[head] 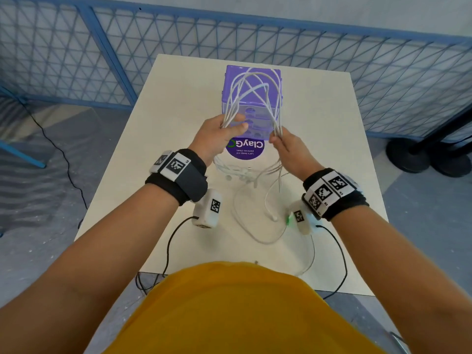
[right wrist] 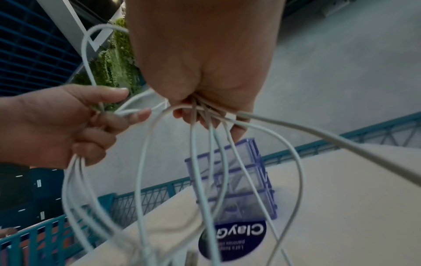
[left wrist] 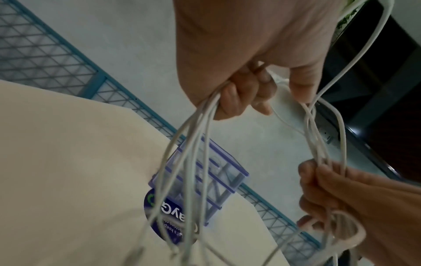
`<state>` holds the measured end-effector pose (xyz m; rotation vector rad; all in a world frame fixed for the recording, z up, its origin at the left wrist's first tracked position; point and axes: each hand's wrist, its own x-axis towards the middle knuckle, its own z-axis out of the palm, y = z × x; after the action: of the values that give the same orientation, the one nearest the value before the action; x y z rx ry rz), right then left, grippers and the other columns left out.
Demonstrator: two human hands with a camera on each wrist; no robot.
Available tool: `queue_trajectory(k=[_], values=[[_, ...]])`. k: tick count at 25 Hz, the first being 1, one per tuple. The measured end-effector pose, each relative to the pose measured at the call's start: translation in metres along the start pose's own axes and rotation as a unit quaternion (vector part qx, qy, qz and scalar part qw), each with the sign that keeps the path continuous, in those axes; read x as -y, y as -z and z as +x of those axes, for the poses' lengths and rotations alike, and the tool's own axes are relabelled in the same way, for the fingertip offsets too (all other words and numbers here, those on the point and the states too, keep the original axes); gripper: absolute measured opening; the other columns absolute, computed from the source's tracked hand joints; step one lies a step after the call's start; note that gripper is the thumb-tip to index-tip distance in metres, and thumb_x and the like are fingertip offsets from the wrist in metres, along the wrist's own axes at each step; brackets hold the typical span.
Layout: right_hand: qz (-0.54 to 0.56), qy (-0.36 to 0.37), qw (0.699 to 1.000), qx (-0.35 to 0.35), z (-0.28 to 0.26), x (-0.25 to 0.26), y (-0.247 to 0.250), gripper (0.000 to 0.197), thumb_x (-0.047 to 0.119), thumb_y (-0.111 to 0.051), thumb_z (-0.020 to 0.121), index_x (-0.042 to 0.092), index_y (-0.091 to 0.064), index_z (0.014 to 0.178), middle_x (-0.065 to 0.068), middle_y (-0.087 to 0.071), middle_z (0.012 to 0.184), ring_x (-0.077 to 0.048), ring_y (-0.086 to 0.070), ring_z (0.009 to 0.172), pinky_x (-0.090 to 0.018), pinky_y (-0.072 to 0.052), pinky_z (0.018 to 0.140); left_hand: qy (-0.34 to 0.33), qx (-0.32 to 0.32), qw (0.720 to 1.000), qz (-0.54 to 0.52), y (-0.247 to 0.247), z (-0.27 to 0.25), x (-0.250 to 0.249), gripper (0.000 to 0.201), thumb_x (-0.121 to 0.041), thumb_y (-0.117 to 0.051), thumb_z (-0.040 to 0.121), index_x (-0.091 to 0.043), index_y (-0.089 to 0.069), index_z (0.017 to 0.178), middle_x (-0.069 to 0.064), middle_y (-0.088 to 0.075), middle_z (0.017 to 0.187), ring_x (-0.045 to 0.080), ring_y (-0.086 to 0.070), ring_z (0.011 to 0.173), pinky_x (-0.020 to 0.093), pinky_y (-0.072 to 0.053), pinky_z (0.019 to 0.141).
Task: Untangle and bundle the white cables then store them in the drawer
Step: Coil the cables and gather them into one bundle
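Note:
Several white cables arch in loops between my two hands, raised above the table. My left hand grips one side of the loops in curled fingers. My right hand grips the other side, strands fanning out below its fingers. Loose cable ends trail down onto the table below my wrists. The purple drawer unit with clear drawers stands behind the loops, all drawers closed. Each wrist view also shows the other hand holding the cables.
A round purple "ClayGo" sticker lies on the cream table in front of the drawer unit. A blue mesh fence surrounds the table. Black stand bases sit on the floor at right. Black wires hang from my wrist devices.

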<state>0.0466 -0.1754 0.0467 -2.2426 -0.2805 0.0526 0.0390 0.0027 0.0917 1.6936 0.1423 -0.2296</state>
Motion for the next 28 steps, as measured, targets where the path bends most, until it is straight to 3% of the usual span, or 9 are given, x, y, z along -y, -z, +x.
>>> queue_trajectory(k=[2, 5, 8, 10, 12, 14, 17, 23, 28], values=[[-0.058, 0.021, 0.997, 0.041, 0.007, 0.004, 0.002, 0.013, 0.015, -0.035, 0.095, 0.009, -0.046, 0.095, -0.009, -0.056, 0.085, -0.027, -0.05, 0.076, -0.031, -0.039, 0.073, 0.014, 0.04, 0.999, 0.024, -0.007, 0.001, 0.0, 0.02, -0.029, -0.062, 0.087, -0.019, -0.062, 0.104, -0.011, -0.048, 0.062, -0.007, -0.048, 0.036, 0.007, -0.032, 0.037], [-0.167, 0.057, 0.977, 0.118, 0.01, 0.019, -0.013, 0.032, 0.018, -0.034, 0.094, 0.009, -0.044, 0.123, -0.016, -0.057, 0.112, -0.032, -0.055, 0.095, -0.045, -0.046, 0.088, 0.011, 0.057, 0.998, 0.009, -0.028, 0.003, 0.006, 0.017, -0.031, -0.062, 0.086, -0.02, -0.063, 0.099, -0.009, -0.06, 0.079, -0.005, -0.056, 0.068, 0.011, -0.041, 0.053], [-0.09, 0.063, 0.983, 0.147, 0.005, 0.015, -0.015, 0.038, 0.012, -0.044, 0.089, 0.006, -0.041, 0.127, -0.015, -0.051, 0.117, -0.026, -0.051, 0.102, -0.028, -0.041, 0.09, 0.027, -0.026, 0.998, -0.046, -0.027, 0.007, 0.009, 0.018, -0.032, -0.054, 0.091, -0.019, -0.06, 0.079, -0.004, -0.053, 0.066, -0.005, -0.049, 0.042, 0.007, -0.034, 0.038], [-0.076, 0.045, 0.992, 0.09, 0.0, 0.003, -0.006, 0.035, 0.004, -0.05, 0.086, 0.004, -0.05, 0.12, -0.019, -0.054, 0.115, -0.024, -0.052, 0.096, -0.009, -0.036, 0.08, 0.044, -0.058, 0.994, -0.076, -0.016, 0.012, 0.011, 0.025, -0.033, -0.049, 0.094, -0.022, -0.054, 0.073, -0.004, -0.039, 0.058, -0.001, -0.037, 0.027, 0.01, -0.028, 0.032], [-0.042, 0.004, 0.999, 0.011, -0.004, -0.007, 0.002, 0.02, 0.005, -0.052, 0.086, 0.003, -0.062, 0.103, -0.018, -0.063, 0.096, -0.013, -0.052, 0.077, -0.001, -0.035, 0.064, 0.046, -0.056, 0.994, -0.085, -0.007, 0.017, 0.013, 0.028, -0.035, -0.045, 0.096, -0.022, -0.052, 0.072, -0.003, -0.031, 0.057, 0.002, -0.032, 0.029, 0.014, -0.026, 0.035], [-0.004, -0.034, 0.998, -0.046, -0.006, -0.013, 0.006, 0.017, 0.011, -0.051, 0.088, 0.001, -0.065, 0.09, -0.009, -0.061, 0.071, 0.001, -0.05, 0.057, -0.003, -0.036, 0.054, 0.045, -0.063, 0.994, -0.073, -0.001, 0.019, 0.015, 0.031, -0.038, -0.043, 0.096, -0.023, -0.051, 0.071, -0.003, -0.029, 0.059, 0.008, -0.029, 0.042, 0.019, -0.024, 0.043], [0.013, -0.071, 0.991, -0.11, -0.009, -0.023, 0.018, 0.018, 0.012, -0.049, 0.089, 0.003, -0.064, 0.084, 0.007, -0.048, 0.057, 0.001, -0.047, 0.047, -0.005, -0.035, 0.049, 0.059, -0.11, 0.988, -0.09, 0.009, 0.024, 0.016, 0.031, -0.04, -0.041, 0.095, -0.023, -0.049, 0.07, -0.003, -0.033, 0.061, 0.012, -0.025, 0.051, 0.023, -0.022, 0.048], [0.063, -0.151, 0.968, -0.19, -0.016, -0.054, 0.038, 0.022, 0.015, -0.045, 0.089, 0.003, -0.063, 0.088, -0.004, -0.057, 0.071, -0.005, -0.05, 0.054, -0.021, -0.045, 0.058, 0.065, -0.171, 0.975, -0.129, 0.033, 0.034, 0.02, 0.032, -0.039, -0.04, 0.095, -0.023, -0.046, 0.068, -0.004, -0.029, 0.061, 0.004, -0.024, 0.03, 0.019, -0.02, 0.04], [0.121, -0.232, 0.931, -0.256, -0.018, -0.065, 0.047, 0.021, 0.009, -0.037, 0.086, 0.007, -0.058, 0.085, -0.005, -0.048, 0.063, -0.02, -0.048, 0.051, -0.019, -0.047, 0.034, 0.065, -0.184, 0.973, -0.125, 0.04, 0.036, 0.02, 0.032, -0.04, -0.04, 0.095, -0.023, -0.046, 0.068, -0.005, -0.032, 0.061, 0.004, -0.024, 0.033, 0.018, -0.021, 0.039]])
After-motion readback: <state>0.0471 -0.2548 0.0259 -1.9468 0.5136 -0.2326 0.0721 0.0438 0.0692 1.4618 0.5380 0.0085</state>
